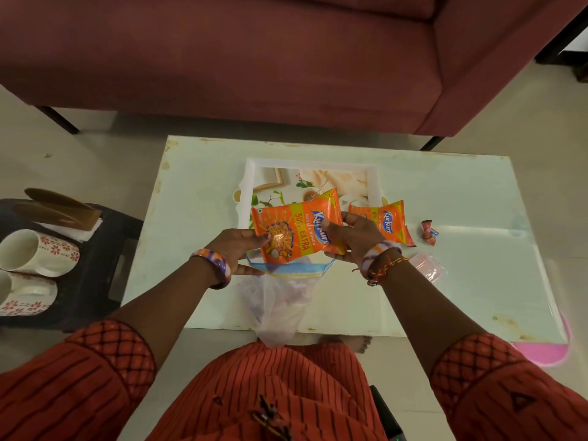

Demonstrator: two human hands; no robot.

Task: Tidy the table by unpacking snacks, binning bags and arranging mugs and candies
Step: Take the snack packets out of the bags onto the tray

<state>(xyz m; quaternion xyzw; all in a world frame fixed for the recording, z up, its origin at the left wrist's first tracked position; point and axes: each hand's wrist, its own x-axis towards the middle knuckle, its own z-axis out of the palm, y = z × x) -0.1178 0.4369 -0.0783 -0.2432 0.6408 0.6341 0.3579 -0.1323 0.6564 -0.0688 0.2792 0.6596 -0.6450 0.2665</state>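
Note:
I hold an orange snack packet [296, 232] over the table, with my left hand [240, 249] on its left end and my right hand [353, 237] on its right end. Below it a clear zip bag [280, 300] with a blue top hangs open over the table's near edge; my left fingers touch its rim. A second orange snack packet [389, 222] lies flat on the table behind my right hand. Wrapped candies [429, 232] lie to its right. Two floral mugs [35, 253] lie on their sides on a dark stool at the left.
A white tray [372, 173] with a printed picture sits mid-table behind the packets. A small clear pink bag [428, 265] lies right of my right wrist. The dark stool [105, 249] also holds brown paper bags [60, 208]. A maroon sofa [254, 58] stands beyond the white table [461, 297].

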